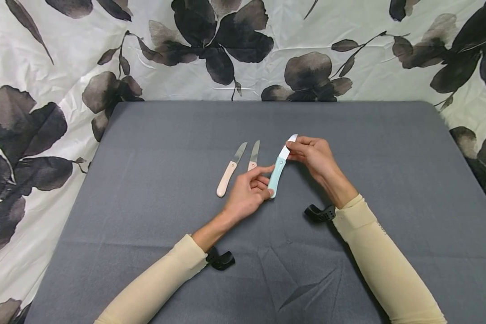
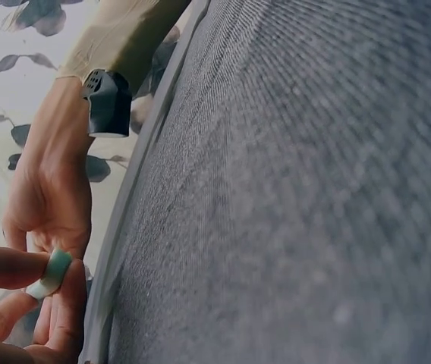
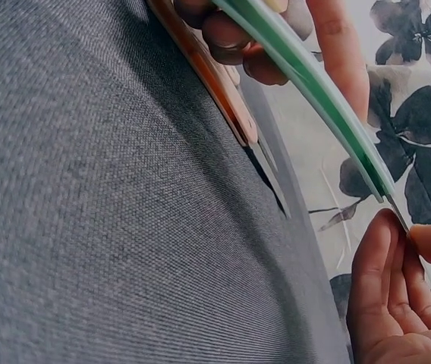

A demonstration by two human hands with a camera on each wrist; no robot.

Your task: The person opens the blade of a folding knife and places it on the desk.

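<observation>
A folding knife with a light-blue handle (image 1: 277, 173) and a bright blade is held up slantwise between both hands, its blade open. My left hand (image 1: 248, 193) pinches the lower end of the handle between thumb and fingers. At the other end, my right hand (image 1: 315, 155) pinches the blade, thumb on one side and fingers on the other. The right wrist view shows the handle's green-tinted slot (image 3: 318, 95) edge on. Two knives with pale pink handles lie open to the left: one pink knife (image 1: 227, 178) in full view, the other pink knife (image 1: 254, 155) partly behind my left hand.
A grey cloth (image 1: 146, 202) with creases near the front covers the table. White fabric with dark flowers (image 1: 243, 90) surrounds its back and sides. Each wrist carries a black camera mount, the left mount (image 1: 220, 259) and the right mount (image 1: 320, 213).
</observation>
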